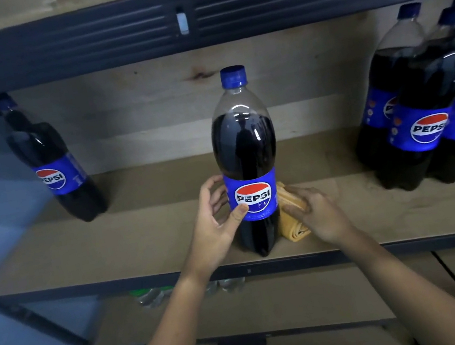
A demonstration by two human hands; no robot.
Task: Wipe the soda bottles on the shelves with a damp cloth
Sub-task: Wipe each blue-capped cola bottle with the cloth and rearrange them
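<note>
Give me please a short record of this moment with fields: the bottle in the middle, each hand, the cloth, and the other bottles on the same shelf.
middle bottle: Pepsi bottle, upright near the front edge of the shelf, blue cap on
left hand: left hand grips the bottle at its label, thumb on the front
right hand: right hand rests on the yellow cloth
cloth: folded, lying on the shelf just right of the bottle's base
other bottles: one bottle at left; a group at right, exact count unclear
</note>
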